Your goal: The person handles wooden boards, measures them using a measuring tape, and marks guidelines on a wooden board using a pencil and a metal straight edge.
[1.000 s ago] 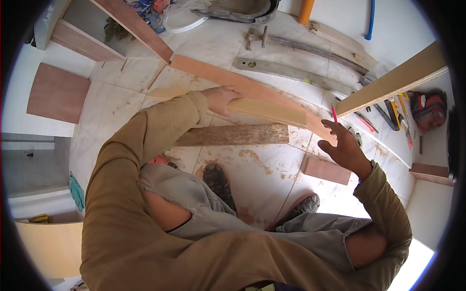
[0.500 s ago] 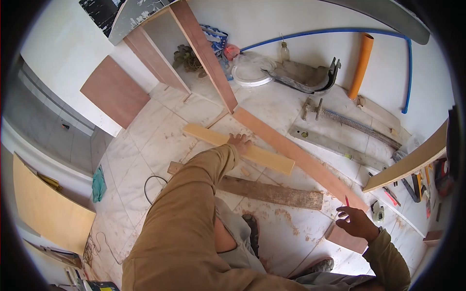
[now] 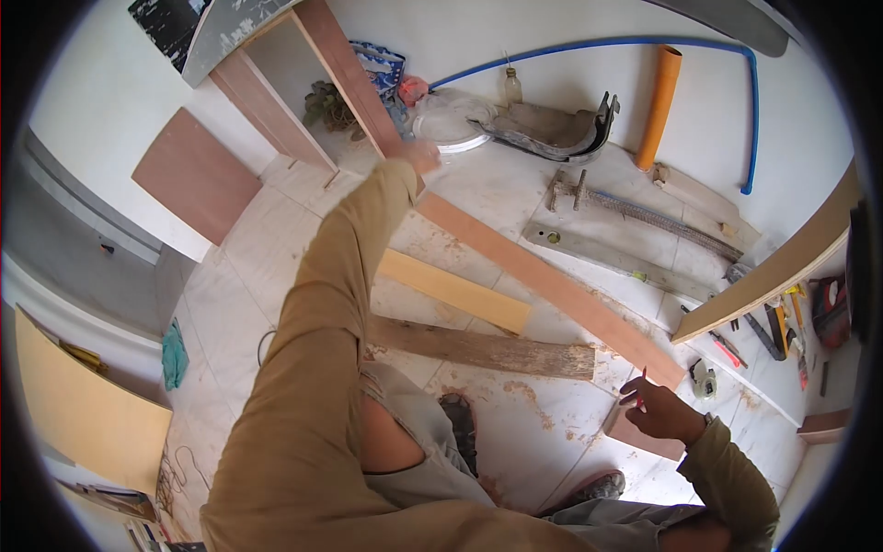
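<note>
**Matt wood, glossy tile floor (image 3: 524, 451)**

Below the left hand (image 3: 423, 156), the pale board (image 3: 455, 292) is smooth and matt; the dark plank (image 3: 483, 347) past it is rough-grained and bare. The reddish board (image 3: 548, 287), running down toward the right hand (image 3: 667, 412), is matt wood too. Up from the right hand, the orange pipe (image 3: 659, 110) is smooth plastic; the level (image 3: 616, 264) seems dull metal, though small in view.

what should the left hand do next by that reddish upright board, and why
Probably settle the left hand against the reddish upright board to steady it: the hand is close by its lower part, though blur hides any contact. The right hand holds a slim red pencil-like stick, so the left seems better free for this.
</note>
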The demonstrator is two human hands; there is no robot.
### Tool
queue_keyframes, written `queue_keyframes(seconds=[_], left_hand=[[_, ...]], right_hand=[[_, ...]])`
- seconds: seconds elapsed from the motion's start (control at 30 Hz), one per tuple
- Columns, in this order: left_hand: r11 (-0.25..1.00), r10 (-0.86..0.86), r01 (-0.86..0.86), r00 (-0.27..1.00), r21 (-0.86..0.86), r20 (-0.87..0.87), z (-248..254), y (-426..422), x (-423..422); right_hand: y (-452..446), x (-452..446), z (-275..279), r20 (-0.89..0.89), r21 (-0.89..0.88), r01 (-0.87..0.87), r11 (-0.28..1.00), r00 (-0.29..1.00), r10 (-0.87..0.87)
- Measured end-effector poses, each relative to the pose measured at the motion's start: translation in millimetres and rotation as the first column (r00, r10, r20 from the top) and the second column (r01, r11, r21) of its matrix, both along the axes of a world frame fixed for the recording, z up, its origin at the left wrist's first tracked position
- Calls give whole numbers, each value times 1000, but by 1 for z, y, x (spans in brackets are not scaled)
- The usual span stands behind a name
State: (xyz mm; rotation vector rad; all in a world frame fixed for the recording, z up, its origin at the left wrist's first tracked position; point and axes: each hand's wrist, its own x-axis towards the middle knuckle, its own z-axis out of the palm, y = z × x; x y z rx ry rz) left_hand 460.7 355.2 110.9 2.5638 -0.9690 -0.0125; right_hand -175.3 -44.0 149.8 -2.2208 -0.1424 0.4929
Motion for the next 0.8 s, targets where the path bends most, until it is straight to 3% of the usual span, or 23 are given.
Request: queue_keyframes(seconds=[0.03,0.1,0.13,0.17,0.2,0.23,0.27,0.3,0.33,0.37,0.4,0.47,0.5,0.53,0.57,0.6,0.67,0.7,0.73,0.8], left_hand=[[970,-6,-50,974,239,228,96,-26,-53],[999,-28,38,963,-30,267,142,-39,3],[953,-152,213,951,-214,271,154,-43,42],[810,-394,488,863,-325,315,157,-45,91],[571,-285,184,958,-800,16,181,-71,61],[6,-445,-290,856,-957,-262,202,-116,14],[-290,-524,-451,813,-844,-254,208,-159,-16],[-463,-574,-540,787,-703,-227,214,-204,-50],[-498,-540,-609,775,-617,-329,221,-239,-95],[-512,-552,-669,737,-538,-391,221,-275,-140],[-520,-539,-710,704,-475,-462,217,-302,-169],[-502,-733,-666,667,-552,-138,115,-407,-121],[-432,-784,-848,521,-306,-338,181,-388,-228],[-395,-776,-851,511,-345,-370,207,-390,-282],[-296,-833,-804,482,-516,-272,204,-404,-314],[-156,-807,-687,503,-710,-309,204,-415,-344],[-61,-790,-321,595,-945,-151,208,-450,-386],[26,-824,-189,552,-982,-128,218,-453,-408],[28,-853,-6,520,-1000,-27,226,-456,-421],[66,-884,221,465,-973,46,249,-460,-443]], right_hand=[[2,4,3,-61,5,-25,1000,998,26],[7,10,-4,-181,48,-36,998,983,44],[11,15,-2,-280,6,-80,997,957,79],[15,20,-1,-311,80,-92,992,944,113],[18,20,-1,-350,140,-72,988,929,117],[16,22,-10,-257,82,-169,982,949,185],[14,23,-13,-238,30,-239,970,941,239],[16,31,2,-387,-37,-217,976,903,186],[-2,25,-28,-273,-63,-298,952,923,271],[8,32,5,-483,-117,-167,979,871,91],[5,33,9,-533,-212,-169,963,846,31],[-10,31,-2,-636,-330,-179,927,768,-78],[-16,26,-3,-645,-362,-141,921,752,-138],[-25,21,-5,-644,-396,-100,913,739,-198],[-35,15,-5,-639,-439,-45,897,717,-277],[-45,4,-6,-638,-479,6,878,684,-353],[-63,-26,-14,-620,-575,-24,818,664,-417],[-80,-43,-14,-584,-641,-81,763,696,-417],[-93,-52,-5,-537,-707,-129,695,738,-409],[-85,-46,41,-540,-788,-179,589,661,-521]])
